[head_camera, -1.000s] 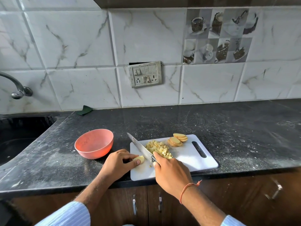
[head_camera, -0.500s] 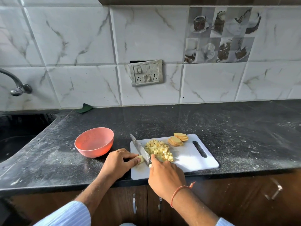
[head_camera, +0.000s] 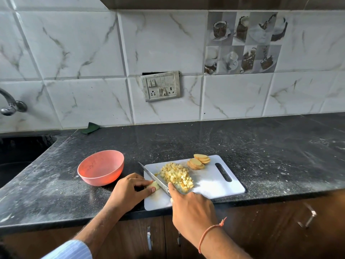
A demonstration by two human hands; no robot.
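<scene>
Knife (head_camera: 155,179) in right hand (head_camera: 192,207), knuckles up

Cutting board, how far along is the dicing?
Done: a pile of diced cubes lies on the cutting board. In hand: the left hand pinches a small piece while the right hand holds the knife against it. Left: the slices at the far edge are uncut, and the pink bowl is empty.

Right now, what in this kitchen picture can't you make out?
In the head view:
The knife: handle hidden inside the right hand.
The piece being cut: mostly covered by the left hand and the blade.
The sink and tap: cut off by the left edge.
The green scrap by the wall: too small to identify.
</scene>
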